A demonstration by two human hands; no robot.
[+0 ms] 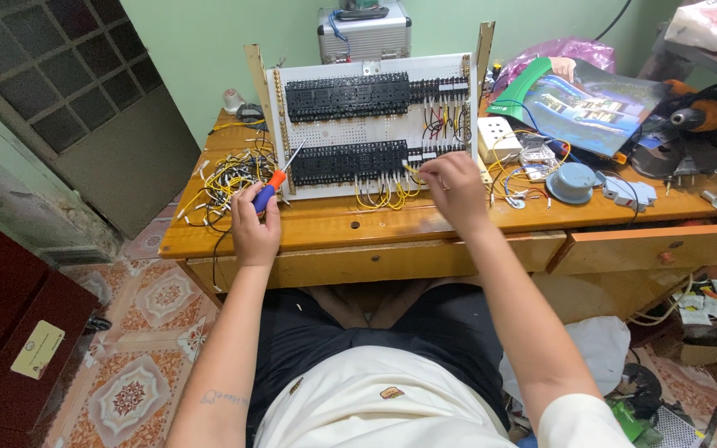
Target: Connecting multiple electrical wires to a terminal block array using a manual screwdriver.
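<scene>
A white perforated panel [350, 129] stands tilted on the wooden desk [334, 224], carrying two rows of black relay blocks with yellow, red and black wires. My left hand [255, 224] grips a screwdriver [280, 176] with a blue and orange handle, its shaft pointing up toward the panel's left edge. My right hand [452, 187] pinches a yellow wire [412, 169] at the lower row of blocks, near the panel's right side.
A tangle of yellow wires [226, 178] lies left of the panel. Right of it are a white socket block [498, 137], a grey round part [572, 182], a glossy booklet [591, 108] and an orange power tool [699, 116]. A metal case [365, 33] stands behind.
</scene>
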